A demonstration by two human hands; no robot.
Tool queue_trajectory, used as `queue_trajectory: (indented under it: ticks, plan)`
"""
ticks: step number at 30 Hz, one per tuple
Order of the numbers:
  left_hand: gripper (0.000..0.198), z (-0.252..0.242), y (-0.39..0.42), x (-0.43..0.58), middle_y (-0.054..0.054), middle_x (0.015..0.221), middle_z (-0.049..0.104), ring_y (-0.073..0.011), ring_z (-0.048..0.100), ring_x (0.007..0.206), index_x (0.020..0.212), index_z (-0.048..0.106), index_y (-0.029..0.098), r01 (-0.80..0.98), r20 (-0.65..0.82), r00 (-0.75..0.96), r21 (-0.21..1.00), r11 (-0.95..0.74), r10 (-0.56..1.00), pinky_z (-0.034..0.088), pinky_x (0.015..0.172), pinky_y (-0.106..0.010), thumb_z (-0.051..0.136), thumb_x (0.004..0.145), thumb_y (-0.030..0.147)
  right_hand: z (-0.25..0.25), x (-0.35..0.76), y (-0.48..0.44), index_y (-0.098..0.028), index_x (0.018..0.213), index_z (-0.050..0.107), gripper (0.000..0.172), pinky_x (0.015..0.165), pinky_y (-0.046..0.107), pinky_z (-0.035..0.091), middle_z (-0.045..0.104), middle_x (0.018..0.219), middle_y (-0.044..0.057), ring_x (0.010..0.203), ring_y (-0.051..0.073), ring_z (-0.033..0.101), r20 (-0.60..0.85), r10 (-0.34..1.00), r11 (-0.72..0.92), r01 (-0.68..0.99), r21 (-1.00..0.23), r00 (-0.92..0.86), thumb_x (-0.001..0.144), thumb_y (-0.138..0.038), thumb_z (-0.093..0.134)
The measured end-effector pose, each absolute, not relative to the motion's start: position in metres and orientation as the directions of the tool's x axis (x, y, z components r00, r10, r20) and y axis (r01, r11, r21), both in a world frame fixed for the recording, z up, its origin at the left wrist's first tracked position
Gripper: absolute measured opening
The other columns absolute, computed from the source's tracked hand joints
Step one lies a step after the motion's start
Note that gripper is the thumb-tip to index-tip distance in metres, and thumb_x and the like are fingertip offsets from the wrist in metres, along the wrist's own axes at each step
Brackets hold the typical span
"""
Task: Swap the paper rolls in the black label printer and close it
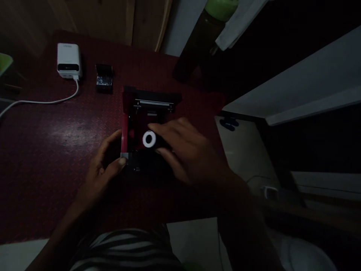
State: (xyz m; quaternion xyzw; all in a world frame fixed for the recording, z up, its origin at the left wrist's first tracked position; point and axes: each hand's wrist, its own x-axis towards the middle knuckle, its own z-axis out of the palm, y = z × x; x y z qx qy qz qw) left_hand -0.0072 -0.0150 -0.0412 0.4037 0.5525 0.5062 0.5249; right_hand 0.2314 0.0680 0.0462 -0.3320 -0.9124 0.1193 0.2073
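Observation:
A small red-and-black printer (124,131) lies on the table with its lid (152,98) raised at the far side; a pale bar runs across the lid's inner face. My left hand (105,160) grips the printer's left side, thumb on the near corner and fingers along the wall. Between the thumb and fingers of my right hand (186,150) is a small roll (149,139), held over the open compartment. Its white ring-shaped end with a dark hole faces left and up. Whether the roll touches the compartment I cannot tell. Shadow hides the printer's near right part.
On the dark red table (56,150) stand a white power bank (69,62) with a white cable (45,102) and a small black object (104,78). A tall dark bottle (197,41) with a green cap stands at the back right. Slippers (229,123) lie on the floor.

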Motion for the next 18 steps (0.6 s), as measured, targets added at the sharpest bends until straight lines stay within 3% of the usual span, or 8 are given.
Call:
queue_trajectory:
  ticks: [6, 10, 14, 18]
  plan:
    - [0.069, -0.044, -0.016, -0.011, -0.008, 0.179, 0.061, -0.0395, 0.053, 0.169, 0.171, 0.063, 0.034, -0.083, -0.152, -0.075, 0.986, 0.146, 0.986, 0.043, 0.140, -0.056, 0.080, 0.106, 0.050, 0.033, 0.185, 0.091, -0.019, 0.118, 0.080, 0.032, 0.084, 0.037, 0.059, 0.087, 0.106, 0.010, 0.098, 0.027, 0.078, -0.002, 0.727, 0.674, 0.714, -0.189, -0.687, 0.105, 0.005, 0.062]
    - [0.070, -0.040, -0.016, -0.009, -0.009, 0.179, 0.060, -0.0387, 0.052, 0.170, 0.172, 0.062, 0.032, -0.076, -0.171, -0.091, 0.983, 0.165, 0.981, 0.041, 0.141, -0.056, 0.080, 0.107, 0.051, 0.027, 0.176, 0.105, -0.022, 0.117, 0.082, 0.035, 0.067, 0.034, 0.049, 0.087, 0.095, 0.006, 0.081, 0.025, 0.079, -0.150, 0.741, 0.610, 0.749, -0.257, -0.655, 0.101, 0.006, 0.069]
    - [0.072, -0.037, -0.016, -0.008, -0.011, 0.175, 0.064, -0.0395, 0.057, 0.167, 0.169, 0.064, 0.030, -0.093, -0.201, -0.093, 0.977, 0.193, 0.975, 0.047, 0.137, -0.054, 0.083, 0.104, 0.052, 0.013, 0.180, 0.114, -0.026, 0.114, 0.082, 0.036, 0.073, 0.033, 0.052, 0.086, 0.100, 0.004, 0.088, 0.026, 0.081, -0.114, 0.739, 0.571, 0.707, -0.417, -0.664, 0.097, 0.005, 0.076]
    - [0.070, -0.039, -0.014, -0.008, -0.011, 0.173, 0.066, -0.0405, 0.059, 0.164, 0.167, 0.067, 0.032, -0.090, -0.187, -0.113, 0.980, 0.177, 0.976, 0.049, 0.136, -0.056, 0.084, 0.102, 0.054, 0.005, 0.188, 0.115, -0.025, 0.116, 0.081, 0.034, 0.079, 0.034, 0.056, 0.085, 0.103, 0.004, 0.092, 0.025, 0.082, -0.083, 0.732, 0.565, 0.671, -0.479, -0.676, 0.099, 0.003, 0.074]
